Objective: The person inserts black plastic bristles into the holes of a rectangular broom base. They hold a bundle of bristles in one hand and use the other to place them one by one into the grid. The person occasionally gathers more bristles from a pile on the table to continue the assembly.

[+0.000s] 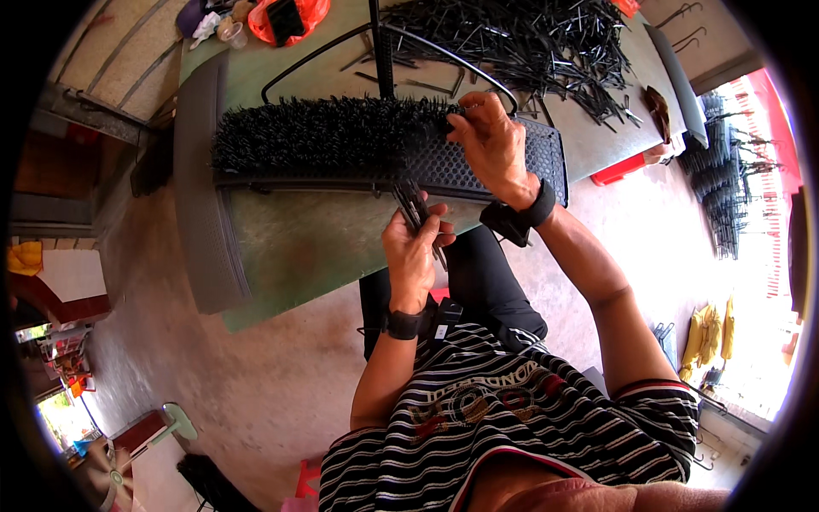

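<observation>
A black perforated panel (537, 158) lies across the table in front of me. Dense black bristles (307, 136) stand up from its left and middle part, while bare holes show on its right. My left hand (414, 252) is closed around a bundle of thin black strips (409, 203), just below the panel's near edge. Over the right end of the bristles, my right hand (495, 145) is bent in a pinch with its fingertips against the panel's far side. What those fingertips hold is dark and too small to make out.
A large heap of loose black strips (529, 43) covers the far right of the green table (316, 247). A black metal frame (386, 64) rises behind the panel. An orange-red bag (311, 19) sits at the far left. Stacked black racks (721, 171) stand on the right.
</observation>
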Action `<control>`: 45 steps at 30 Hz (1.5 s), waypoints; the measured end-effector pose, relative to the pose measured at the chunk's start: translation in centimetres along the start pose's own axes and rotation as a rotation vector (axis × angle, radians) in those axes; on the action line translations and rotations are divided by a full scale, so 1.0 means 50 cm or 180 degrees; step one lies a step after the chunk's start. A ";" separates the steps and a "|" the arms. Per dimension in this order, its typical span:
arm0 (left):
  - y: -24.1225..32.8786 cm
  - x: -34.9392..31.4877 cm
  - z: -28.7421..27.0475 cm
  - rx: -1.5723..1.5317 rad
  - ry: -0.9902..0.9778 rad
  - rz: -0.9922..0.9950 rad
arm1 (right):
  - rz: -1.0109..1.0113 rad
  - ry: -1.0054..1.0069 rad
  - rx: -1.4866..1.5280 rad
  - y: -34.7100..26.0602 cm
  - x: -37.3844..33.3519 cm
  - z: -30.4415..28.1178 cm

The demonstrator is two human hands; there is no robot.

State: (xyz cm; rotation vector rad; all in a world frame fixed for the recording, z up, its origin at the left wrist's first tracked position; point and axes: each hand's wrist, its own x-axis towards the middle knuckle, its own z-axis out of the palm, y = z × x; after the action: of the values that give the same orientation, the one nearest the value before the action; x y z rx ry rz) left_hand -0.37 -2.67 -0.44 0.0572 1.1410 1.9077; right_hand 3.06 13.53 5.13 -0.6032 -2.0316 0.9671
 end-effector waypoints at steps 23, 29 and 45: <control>0.005 -0.010 -0.009 -0.0011 0.0503 -0.0139 | -0.0651 -0.0693 -0.1362 0.039 0.006 0.013; -0.003 0.000 0.014 0.0060 0.0241 -0.0310 | 0.1314 -0.1871 -0.0166 0.006 -0.017 -0.021; -0.006 -0.003 -0.012 -0.0216 0.0360 -0.0193 | 0.0013 -0.0080 -0.0139 0.046 0.016 0.020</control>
State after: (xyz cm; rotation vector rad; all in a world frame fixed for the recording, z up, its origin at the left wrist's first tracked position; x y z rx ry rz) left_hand -0.34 -3.11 -0.96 -0.1228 1.1386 1.9140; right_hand 1.99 15.02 3.24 -0.6215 -2.0793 0.9391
